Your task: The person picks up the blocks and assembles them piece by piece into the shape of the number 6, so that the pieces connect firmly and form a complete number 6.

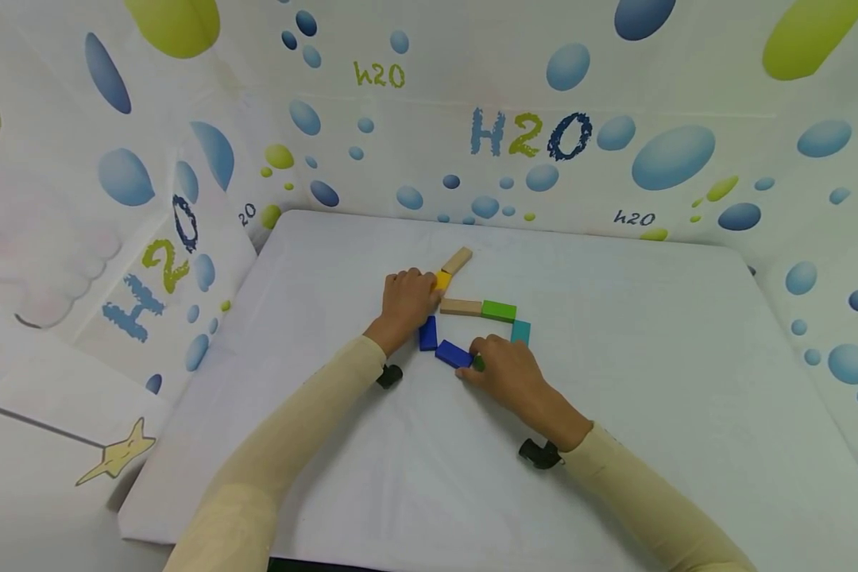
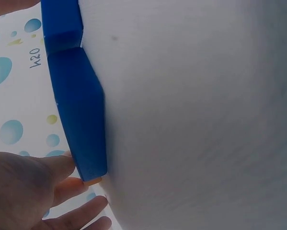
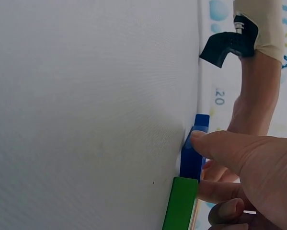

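My left hand (image 1: 409, 300) is over the far end of a blue block (image 1: 427, 334), its fingertips at a yellow block (image 1: 441, 281). In the left wrist view, the thumb rests by that blue block (image 2: 83, 115) and the other fingers are loosely spread. My right hand (image 1: 508, 369) pinches the end of a second blue block (image 1: 454, 354), thumb on the near side and a finger beyond it. A dark green block (image 3: 180, 203) lies end to end with this blue one, mostly under the right hand in the head view.
A plain wooden block (image 1: 457, 260) continues from the yellow one. Another wooden block (image 1: 461, 307), a light green block (image 1: 499, 311) and a teal block (image 1: 520, 331) form the far and right sides of an outline on the white table (image 1: 651, 357). Printed walls stand behind and left.
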{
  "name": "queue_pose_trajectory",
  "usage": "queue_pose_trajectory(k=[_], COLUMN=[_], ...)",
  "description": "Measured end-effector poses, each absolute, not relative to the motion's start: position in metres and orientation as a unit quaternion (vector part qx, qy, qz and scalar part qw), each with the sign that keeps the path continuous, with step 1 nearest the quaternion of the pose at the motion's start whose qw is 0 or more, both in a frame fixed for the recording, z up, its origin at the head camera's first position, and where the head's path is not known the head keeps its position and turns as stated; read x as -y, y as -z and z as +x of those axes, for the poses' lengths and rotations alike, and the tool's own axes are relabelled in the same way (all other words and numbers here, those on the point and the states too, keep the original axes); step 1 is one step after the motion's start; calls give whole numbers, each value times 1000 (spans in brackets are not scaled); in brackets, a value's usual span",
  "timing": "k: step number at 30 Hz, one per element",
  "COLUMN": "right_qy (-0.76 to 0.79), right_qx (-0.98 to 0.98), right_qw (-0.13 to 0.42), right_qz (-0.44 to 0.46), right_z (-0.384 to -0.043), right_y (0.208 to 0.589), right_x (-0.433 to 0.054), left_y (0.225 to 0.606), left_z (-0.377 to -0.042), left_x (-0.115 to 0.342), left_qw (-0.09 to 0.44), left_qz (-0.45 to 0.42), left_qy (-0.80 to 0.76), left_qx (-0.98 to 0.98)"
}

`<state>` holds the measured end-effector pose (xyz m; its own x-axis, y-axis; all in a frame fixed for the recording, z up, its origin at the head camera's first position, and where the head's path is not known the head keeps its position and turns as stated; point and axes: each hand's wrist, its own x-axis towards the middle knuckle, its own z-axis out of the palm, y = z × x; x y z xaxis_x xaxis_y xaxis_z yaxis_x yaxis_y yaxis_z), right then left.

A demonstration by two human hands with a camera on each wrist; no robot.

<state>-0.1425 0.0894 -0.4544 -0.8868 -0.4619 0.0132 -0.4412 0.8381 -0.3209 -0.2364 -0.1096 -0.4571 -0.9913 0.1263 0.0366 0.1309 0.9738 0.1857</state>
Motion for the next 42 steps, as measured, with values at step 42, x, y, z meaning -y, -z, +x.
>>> queue_pose_trajectory(k=[42], right_qy=[44], right_qx=[-955], right_qw=[52], right_qz=[-288], right_z=[-157], right_y=[442], right_x=[-30], left_y=[447], left_z=[-241], left_x=[111], left_qw=[-4], left_qz=[-68], left_qy=[79], left_qx=[995])
